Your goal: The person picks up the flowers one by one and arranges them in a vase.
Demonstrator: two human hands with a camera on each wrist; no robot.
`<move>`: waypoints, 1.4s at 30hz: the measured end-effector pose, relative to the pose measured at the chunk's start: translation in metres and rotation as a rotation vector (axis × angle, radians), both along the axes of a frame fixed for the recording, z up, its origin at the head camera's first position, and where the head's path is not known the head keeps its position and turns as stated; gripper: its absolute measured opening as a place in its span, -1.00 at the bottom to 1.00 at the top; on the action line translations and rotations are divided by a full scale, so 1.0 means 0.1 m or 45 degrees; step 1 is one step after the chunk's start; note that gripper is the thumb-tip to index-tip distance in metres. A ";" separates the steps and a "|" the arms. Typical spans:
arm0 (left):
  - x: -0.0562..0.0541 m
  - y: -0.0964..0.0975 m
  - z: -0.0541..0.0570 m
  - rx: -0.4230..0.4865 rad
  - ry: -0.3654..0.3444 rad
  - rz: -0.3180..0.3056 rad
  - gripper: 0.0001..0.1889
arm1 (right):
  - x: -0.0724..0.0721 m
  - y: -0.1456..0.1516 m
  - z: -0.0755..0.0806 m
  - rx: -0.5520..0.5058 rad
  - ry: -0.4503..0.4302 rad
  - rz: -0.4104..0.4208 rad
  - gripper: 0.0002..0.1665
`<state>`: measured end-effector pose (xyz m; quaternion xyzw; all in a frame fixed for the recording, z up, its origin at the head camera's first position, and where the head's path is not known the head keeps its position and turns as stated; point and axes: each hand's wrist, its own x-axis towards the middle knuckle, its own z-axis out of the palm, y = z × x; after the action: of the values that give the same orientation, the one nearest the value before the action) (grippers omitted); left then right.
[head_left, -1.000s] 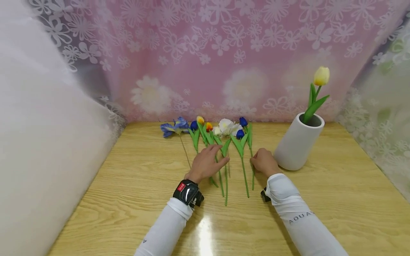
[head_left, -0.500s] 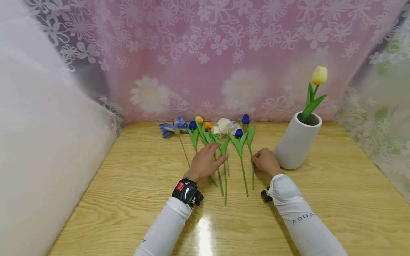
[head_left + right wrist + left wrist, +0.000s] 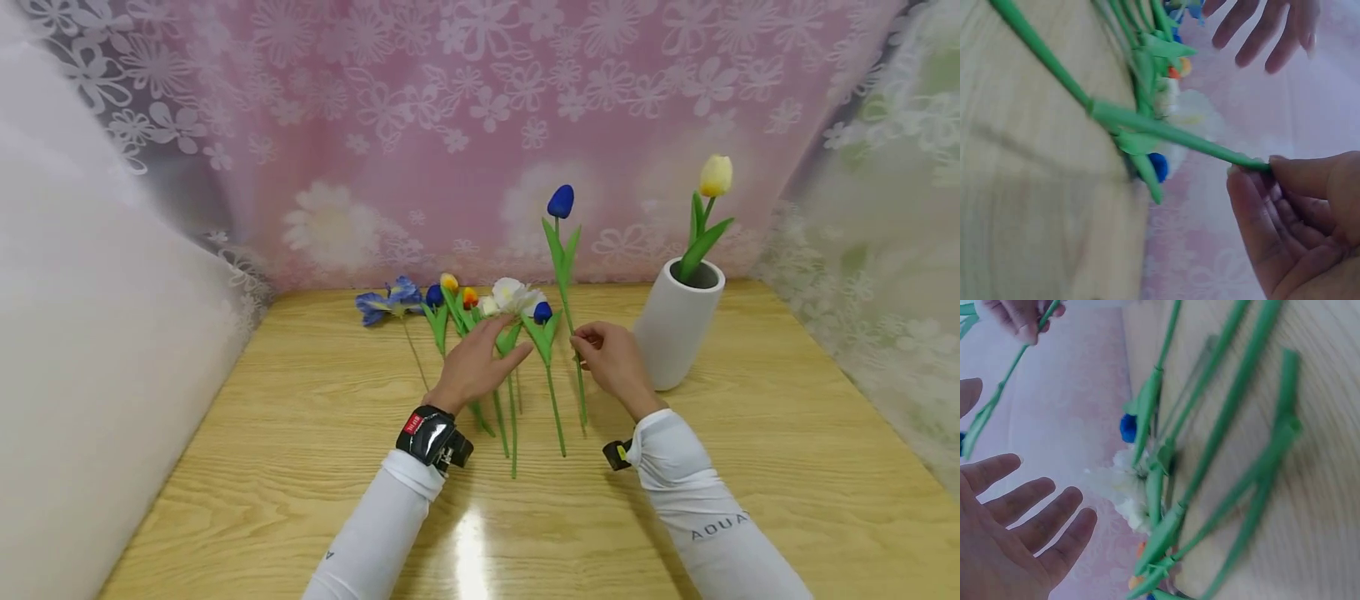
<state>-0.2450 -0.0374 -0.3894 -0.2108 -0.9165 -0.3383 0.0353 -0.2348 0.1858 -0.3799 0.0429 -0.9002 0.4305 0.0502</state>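
Pickup of a single stem is looking like the step in hand: the right hand (image 3: 613, 358) is pinching one blue tulip (image 3: 563, 271) between thumb and fingers, partway along its green stem. Its bloom is pointing up and leaning slightly away from the vase in the head view; the stem's foot is sitting low over the desk (image 3: 300, 500), can't tell if touching. The left hand (image 3: 472, 365) is holding its fingers spread wide and gripping nothing; it's hovering over the row of flowers, fingers showing apart from the stems in the left wrist view. A second blue tulip (image 3: 545, 346) is lying nearest the held one; beyond it a white flower (image 3: 512, 296), a red-orange tulip (image 3: 470, 298) and a blue iris (image 3: 390, 300) are lying with blooms toward the back edge. White vase (image 3: 677, 333) is standing just beside the right hand, carrying one pale yellow tulip (image 3: 707, 242). My read: next move is calling for a firm pinch and a lift clear of the neighbouring stem; if the vase is the target, the foot is needing to clear the rim and slot in beside the yellow one without leaves snagging.
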 end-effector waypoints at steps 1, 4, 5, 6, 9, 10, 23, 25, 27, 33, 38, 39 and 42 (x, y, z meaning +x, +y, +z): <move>0.00 0.01 0.02 0.008 0.001 -0.008 -0.32 | 0.01 0.00 0.03 0.011 0.027 0.002 -0.71; 0.00 0.06 0.06 0.027 0.002 -0.036 -0.29 | 0.04 0.01 0.10 0.031 0.071 0.012 -0.72; 0.00 0.07 0.07 0.029 -0.001 -0.044 -0.29 | 0.05 0.01 0.13 0.038 0.085 0.015 -0.72; 0.00 0.09 0.08 0.029 -0.001 -0.050 -0.28 | 0.07 0.02 0.15 0.038 0.096 0.015 -0.72; -0.02 0.14 0.11 0.039 -0.015 -0.075 -0.26 | 0.09 0.04 0.22 0.047 0.142 0.015 -0.72; -0.02 0.16 0.12 0.036 -0.015 -0.081 -0.25 | 0.10 0.05 0.25 0.047 0.165 0.014 -0.72; -0.08 0.41 0.37 0.034 0.079 -0.160 -0.25 | 0.20 0.25 0.61 0.010 0.608 -0.083 -0.78; -0.08 0.44 0.40 0.040 0.100 -0.183 -0.24 | 0.22 0.28 0.68 0.005 0.675 -0.112 -0.80; -0.08 0.47 0.43 0.051 0.122 -0.202 -0.24 | 0.23 0.32 0.74 0.003 0.724 -0.154 -0.80; -0.10 0.56 0.52 0.070 0.167 -0.227 -0.24 | 0.24 0.43 0.92 -0.088 0.835 -0.238 -0.76; -0.11 0.63 0.57 0.063 0.180 -0.227 -0.25 | 0.26 0.50 1.03 -0.179 0.916 -0.292 -0.78; -0.11 0.64 0.58 0.062 0.183 -0.228 -0.25 | 0.27 0.52 1.05 -0.194 0.923 -0.307 -0.78; -0.12 0.68 0.59 0.061 0.191 -0.233 -0.27 | 0.28 0.58 1.10 -0.237 0.946 -0.363 -0.78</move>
<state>-0.2568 0.0308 -0.3305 -0.3175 -0.8798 -0.3452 0.0776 -0.2064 0.2434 -0.2703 0.0654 -0.7748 0.4541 0.4349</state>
